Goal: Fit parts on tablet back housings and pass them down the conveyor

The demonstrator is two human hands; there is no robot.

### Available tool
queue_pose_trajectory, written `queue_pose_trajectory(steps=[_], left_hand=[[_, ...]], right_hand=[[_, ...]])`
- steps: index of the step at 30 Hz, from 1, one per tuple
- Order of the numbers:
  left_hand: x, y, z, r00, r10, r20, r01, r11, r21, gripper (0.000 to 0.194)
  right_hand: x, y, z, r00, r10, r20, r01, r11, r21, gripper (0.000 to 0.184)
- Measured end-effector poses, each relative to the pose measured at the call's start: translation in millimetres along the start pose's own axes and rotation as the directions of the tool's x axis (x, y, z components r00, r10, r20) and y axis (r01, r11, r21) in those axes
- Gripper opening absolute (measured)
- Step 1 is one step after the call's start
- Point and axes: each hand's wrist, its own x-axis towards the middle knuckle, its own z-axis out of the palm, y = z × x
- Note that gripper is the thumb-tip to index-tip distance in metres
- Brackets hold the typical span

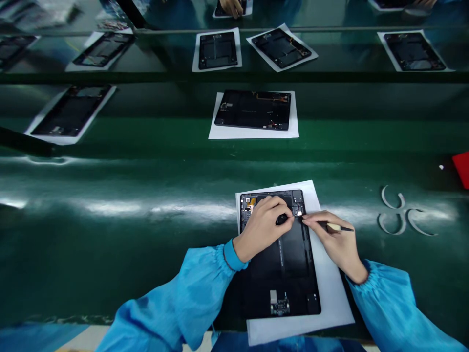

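An opened tablet [293, 264] lies on a white sheet [333, 293] in front of me, its black inside facing up. My left hand [266, 222] reaches over its upper part with thumb and index finger pinched near the top right corner; whatever they hold is too small to make out. Between the fingers of my right hand [335, 239] is a slim dark tool [335, 227] with a cream band, its tip at the tablet's right edge by a small white part [299, 213]. An orange flex cable [252, 202] shows beside my left hand. A small circuit board [280, 305] sits at the tablet's lower end.
Another opened tablet [252, 110] on white paper lies ahead, and one [71, 111] is at far left. Several more rest beyond the dark rail [234, 77]. Curled pale strips [394, 225] lie on the green table to the right, near a red object [462, 168]. A co-worker's hand [231, 7] is at the top.
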Motion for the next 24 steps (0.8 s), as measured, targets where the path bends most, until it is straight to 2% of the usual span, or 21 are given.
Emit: queue_pose_trajectory(steps=[6, 13, 21, 24], left_hand=[[0.0, 1.8, 0.4, 1.0, 0.0, -0.018, 0.0, 1.0, 0.018, 0.007], [0.3, 1.0, 1.8, 0.999, -0.02, -0.026, 0.02, 1.0, 0.004, 0.007], [1.4, 2.3, 2.7, 0.999, -0.035, -0.008, 0.036, 0.999, 0.03, 0.006], [3.1, 5.4, -2.5, 1.0, -0.012, 0.016, 0.012, 1.0, -0.013, 0.006]], right_hand=[[-0.4, 0.1, -1.4, 1.0, 0.01, 0.014, -0.01, 1.0, -0.01, 0.008], [-1.8, 2.5, -7.1, 0.996, 0.068, -0.058, -0.071, 0.996, -0.049, 0.017], [-4.2, 5.4, -8.0, 0.995, 0.044, -0.091, -0.047, 0.998, -0.032, 0.011], [-2.2, 5.9, -9.0, 0.987, 0.041, -0.155, -0.041, 0.999, 0.0, 0.011]])
